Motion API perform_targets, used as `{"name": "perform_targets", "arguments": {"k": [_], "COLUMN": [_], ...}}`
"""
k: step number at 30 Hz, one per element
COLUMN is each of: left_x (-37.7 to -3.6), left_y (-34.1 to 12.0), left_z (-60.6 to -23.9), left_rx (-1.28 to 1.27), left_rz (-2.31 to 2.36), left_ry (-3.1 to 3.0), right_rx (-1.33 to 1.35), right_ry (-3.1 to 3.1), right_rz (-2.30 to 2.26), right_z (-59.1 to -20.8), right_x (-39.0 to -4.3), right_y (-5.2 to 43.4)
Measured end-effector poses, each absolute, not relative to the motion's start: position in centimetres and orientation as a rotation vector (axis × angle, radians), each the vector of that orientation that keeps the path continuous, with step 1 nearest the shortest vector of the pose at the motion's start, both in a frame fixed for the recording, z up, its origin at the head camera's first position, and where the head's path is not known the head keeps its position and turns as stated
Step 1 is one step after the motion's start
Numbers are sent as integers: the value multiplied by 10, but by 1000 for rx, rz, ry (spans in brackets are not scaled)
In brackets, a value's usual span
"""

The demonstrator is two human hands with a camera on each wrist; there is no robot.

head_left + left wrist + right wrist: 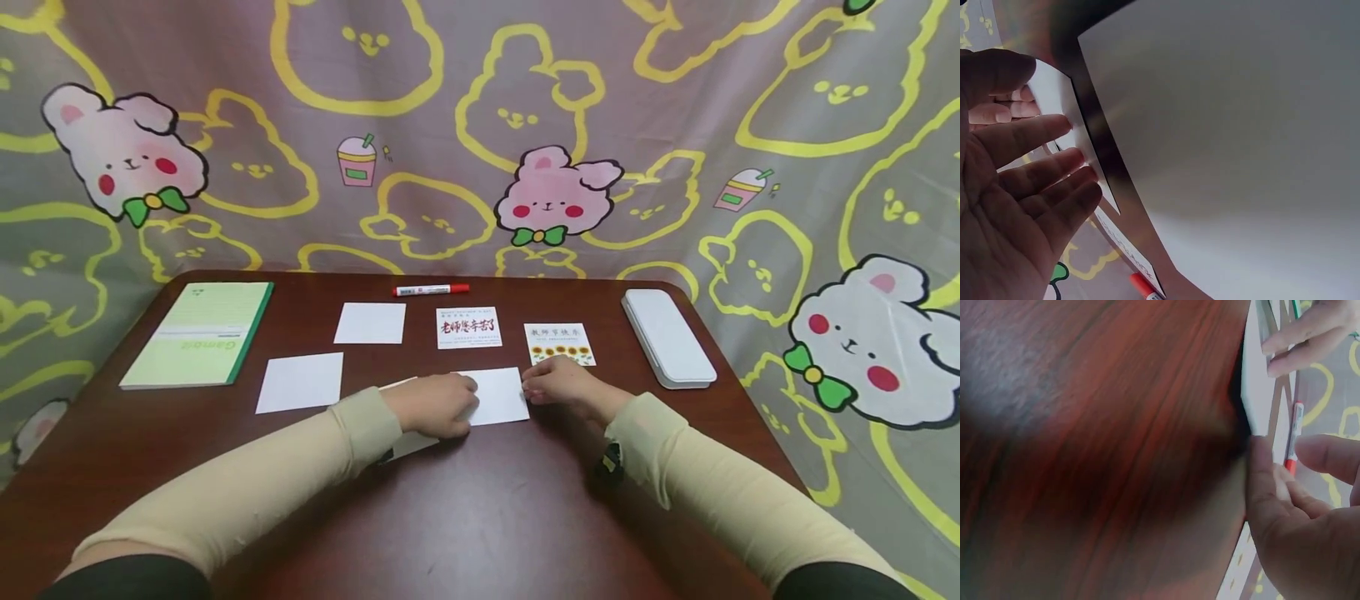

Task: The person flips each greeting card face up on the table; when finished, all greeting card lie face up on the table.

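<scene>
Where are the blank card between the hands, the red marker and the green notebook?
Blank card (498, 397): head view, on its white face.
Red marker (431, 290): head view, middle of the barrel.
Green notebook (199, 335): head view, middle of the cover.

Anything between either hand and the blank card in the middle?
Nothing visible. The left hand is at the blank card's left edge, the right hand at its right. The sunflower card lies beyond the right hand, not between.
</scene>
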State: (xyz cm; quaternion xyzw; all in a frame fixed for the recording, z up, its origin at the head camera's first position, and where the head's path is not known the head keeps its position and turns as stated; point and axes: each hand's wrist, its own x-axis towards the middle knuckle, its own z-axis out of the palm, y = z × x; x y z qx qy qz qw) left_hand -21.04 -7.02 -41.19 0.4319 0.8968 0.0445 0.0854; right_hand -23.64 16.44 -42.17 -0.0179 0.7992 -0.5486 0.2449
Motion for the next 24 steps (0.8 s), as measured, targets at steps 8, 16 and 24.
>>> {"name": "perform_targets", "arguments": {"k": [8, 16, 24], "left_x": [-211, -213, -230], "left_y": [-72, -79, -98], "left_z": [-411, -414, -400], "left_rx": [1267, 1259, 1423], "left_rz": [159, 149, 258], "left_ry": [2661, 2625, 2758], "right_rx": [-9, 34, 64], "right_ry": [2217, 2149, 1915], "right_rz": [-1556, -1675, -1894], "right_z": [-429, -432, -407], "right_x": [-239, -240, -254], "right_y": [162, 158, 172]}}
